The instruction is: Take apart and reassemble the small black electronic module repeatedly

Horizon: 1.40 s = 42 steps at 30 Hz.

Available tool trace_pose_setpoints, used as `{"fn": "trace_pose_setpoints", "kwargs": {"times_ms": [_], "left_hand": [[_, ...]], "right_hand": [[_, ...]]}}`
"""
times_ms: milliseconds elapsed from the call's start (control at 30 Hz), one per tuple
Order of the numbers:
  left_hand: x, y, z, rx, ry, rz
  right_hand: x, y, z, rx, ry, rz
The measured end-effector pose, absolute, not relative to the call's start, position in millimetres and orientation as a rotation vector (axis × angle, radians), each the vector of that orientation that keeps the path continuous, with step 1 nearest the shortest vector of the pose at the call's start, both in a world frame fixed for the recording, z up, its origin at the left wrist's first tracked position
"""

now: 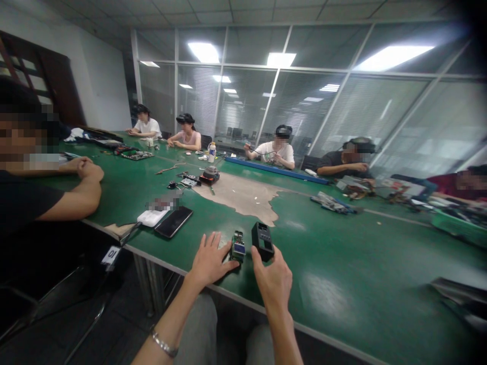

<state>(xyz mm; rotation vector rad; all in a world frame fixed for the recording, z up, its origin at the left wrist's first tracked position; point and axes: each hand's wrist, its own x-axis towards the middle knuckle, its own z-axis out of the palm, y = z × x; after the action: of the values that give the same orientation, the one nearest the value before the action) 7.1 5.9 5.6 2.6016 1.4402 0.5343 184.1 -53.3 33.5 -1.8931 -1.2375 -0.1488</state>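
Observation:
My left hand [210, 259] lies on the green tabletop with its fingers spread. Its thumb and index fingertip are at the left side of a small circuit board [238, 248] that carries a bluish display. To the right, my right hand [274, 278] grips a black plastic housing [262, 241] by its lower end, thumb on the left and fingers on the right. The housing is a long box with several small openings in its face. A narrow strip of green table lies between the board and the housing.
A black smartphone [174, 222] and a white power strip [152, 217] lie to the left. Farther in are a bare brown patch [239, 195], a dark round-topped device [209, 175], a blue bar [274, 170] and a green basket [458, 226]. A co-worker's arms [81, 187] rest at the left.

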Motion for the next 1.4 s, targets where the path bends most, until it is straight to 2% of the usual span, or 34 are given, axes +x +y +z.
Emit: {"fn": "trace_pose_setpoints", "kwargs": {"times_ms": [500,800,1200,1400], "left_hand": [[7,7,8,2.594,1.422,0.510],[7,7,8,2.596,1.431,0.503],[7,7,8,2.603,1.423,0.499],[7,7,4,2.627,1.445,0.530]], "right_hand": [[187,-64,0,-2.147,-1.275,-0.231],[187,-66,-9,-2.142,-1.295,-0.302],[191,-67,-12,-2.086,-1.272,-0.275],[188,-60,10,-1.985,-1.245,-0.226]]}}
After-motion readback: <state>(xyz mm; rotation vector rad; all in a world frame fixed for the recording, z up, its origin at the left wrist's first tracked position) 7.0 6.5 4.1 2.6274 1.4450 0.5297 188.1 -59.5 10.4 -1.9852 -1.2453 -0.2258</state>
